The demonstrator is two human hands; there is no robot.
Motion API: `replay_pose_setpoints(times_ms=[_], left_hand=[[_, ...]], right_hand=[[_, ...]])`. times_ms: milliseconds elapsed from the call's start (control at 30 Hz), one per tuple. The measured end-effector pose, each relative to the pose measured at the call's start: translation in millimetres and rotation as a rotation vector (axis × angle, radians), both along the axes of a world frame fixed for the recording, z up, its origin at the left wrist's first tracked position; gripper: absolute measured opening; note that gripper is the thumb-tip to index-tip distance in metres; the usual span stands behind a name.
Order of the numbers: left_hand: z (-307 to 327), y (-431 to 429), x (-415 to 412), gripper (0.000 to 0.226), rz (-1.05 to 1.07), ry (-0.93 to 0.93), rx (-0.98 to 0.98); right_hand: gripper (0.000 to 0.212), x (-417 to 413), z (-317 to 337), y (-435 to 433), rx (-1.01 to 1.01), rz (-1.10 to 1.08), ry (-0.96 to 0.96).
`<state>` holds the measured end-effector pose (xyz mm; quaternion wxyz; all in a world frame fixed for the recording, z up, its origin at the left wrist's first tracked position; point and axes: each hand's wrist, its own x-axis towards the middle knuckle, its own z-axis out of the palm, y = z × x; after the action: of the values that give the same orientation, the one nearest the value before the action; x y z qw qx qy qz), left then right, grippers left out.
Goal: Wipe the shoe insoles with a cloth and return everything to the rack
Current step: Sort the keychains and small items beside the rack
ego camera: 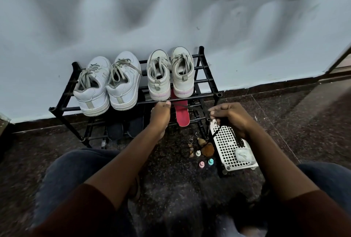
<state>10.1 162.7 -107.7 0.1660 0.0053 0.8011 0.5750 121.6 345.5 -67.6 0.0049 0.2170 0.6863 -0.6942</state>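
The person sits on the dark speckled floor [284,113] facing a low black rack [66,108] that stands against the wall. On its top shelf are two pairs of white sneakers, heels toward the near side: one pair on the left [93,92], the other on the right [159,79]. A red insole [182,117] lies on the lower shelf under the right pair, its near end poking out past the front rail. Dark shoes [115,128] sit on the lower shelf to the left.

The left hand [159,117] reaches to the front rail, fingertips at the bar. A pale edge shows beneath it, but I cannot tell whether its grip has closed on anything. The right hand [230,118] has its grip pinched on a black lace [193,109], which stretches leftward across the red insole.

Below the right hand, a white perforated tray [226,153] rests on the floor with a crumpled pale cloth [245,156] on it. Small bottles [201,164] and keyrings [190,141] lie just left of the tray.
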Motion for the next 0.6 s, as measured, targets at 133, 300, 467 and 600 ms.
replay_pose_setpoints(times_ms=[133, 300, 467, 600], left_hand=[[-2, -7, -2, 0.039, 0.086, 0.033, -0.118], [0, -4, 9, 0.02, -0.073, 0.102, -0.207], [9, 11, 24, 0.035, -0.416, 0.14, -0.073], [5, 15, 30, 0.039, -0.43, 0.106, -0.056]], right_hand=[[0.01, 2, -1, 4, 0.092, -0.041, 0.011], [0.009, -8, 8, -5, 0.612, 0.112, 0.001], [0.008, -23, 20, -30, 0.677, 0.197, 0.05], [0.008, -28, 15, -41, 0.673, 0.172, 0.078]])
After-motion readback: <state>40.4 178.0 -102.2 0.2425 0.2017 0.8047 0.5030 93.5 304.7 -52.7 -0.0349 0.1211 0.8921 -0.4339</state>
